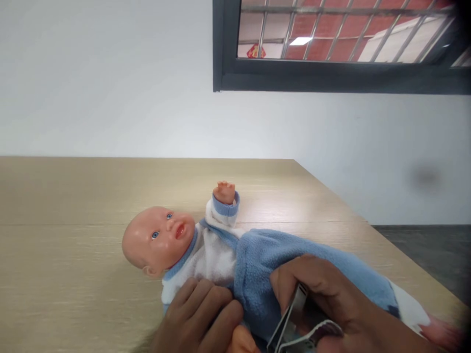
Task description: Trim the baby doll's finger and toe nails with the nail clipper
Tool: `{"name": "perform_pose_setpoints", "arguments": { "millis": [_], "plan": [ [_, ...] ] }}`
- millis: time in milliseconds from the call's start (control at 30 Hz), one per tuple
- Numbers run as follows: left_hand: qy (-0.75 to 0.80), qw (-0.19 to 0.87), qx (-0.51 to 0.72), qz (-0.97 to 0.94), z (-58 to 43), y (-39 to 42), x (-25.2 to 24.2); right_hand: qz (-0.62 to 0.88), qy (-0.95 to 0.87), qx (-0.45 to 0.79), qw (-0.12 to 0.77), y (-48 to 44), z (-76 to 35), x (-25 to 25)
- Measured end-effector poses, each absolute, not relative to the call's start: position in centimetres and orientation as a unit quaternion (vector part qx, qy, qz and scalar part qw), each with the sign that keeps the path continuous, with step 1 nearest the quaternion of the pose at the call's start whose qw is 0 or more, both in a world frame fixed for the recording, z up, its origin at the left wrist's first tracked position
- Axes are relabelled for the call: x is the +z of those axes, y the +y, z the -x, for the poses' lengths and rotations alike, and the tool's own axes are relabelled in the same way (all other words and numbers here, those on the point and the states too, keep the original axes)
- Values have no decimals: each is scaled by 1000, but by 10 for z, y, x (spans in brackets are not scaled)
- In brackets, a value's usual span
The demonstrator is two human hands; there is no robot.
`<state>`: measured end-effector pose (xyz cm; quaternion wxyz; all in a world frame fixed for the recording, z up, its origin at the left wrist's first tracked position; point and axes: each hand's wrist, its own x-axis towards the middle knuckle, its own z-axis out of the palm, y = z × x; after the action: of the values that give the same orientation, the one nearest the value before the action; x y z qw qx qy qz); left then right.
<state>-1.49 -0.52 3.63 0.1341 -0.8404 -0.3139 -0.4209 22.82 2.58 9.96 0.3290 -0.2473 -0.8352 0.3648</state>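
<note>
A baby doll (208, 260) in a white and blue fleece outfit lies on its back on the wooden table, head to the left and feet to the right. Fingers curled, my left hand (202, 318) grips the doll's near arm. The orange-toned doll's hand (243, 340) sticks out beside my fingers at the bottom edge. Over the doll's blue lower garment, my right hand (331, 299) is closed around silver metal nail clippers (290, 321), their lever tilted away from the body. The lower part of the clippers is cut off by the frame.
The light wooden table (73, 196) reaches back to a white wall (110, 73). Its right edge slants toward me, with dark floor (415, 250) beyond. A barred window with a dark frame (294, 76) is at upper right.
</note>
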Motion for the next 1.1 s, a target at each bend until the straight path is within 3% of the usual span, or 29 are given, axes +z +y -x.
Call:
{"name": "perform_pose_setpoints", "arguments": {
  "millis": [100, 500, 700, 1100],
  "plan": [
    [-311, 131, -426, 840, 16, -5, 36, 226, -856, 306, 349, 24, -226, 98],
    [-312, 131, -424, 840, 18, -4, 36, 278, -813, 435, 268, 25, -224, 112],
    [-309, 137, -430, 837, 16, -3, 38, 320, -721, 581, 200, 22, -224, 121],
    [-308, 142, -434, 834, 15, -4, 36, 264, -730, 610, 161, 29, -234, 116]
  ]
}}
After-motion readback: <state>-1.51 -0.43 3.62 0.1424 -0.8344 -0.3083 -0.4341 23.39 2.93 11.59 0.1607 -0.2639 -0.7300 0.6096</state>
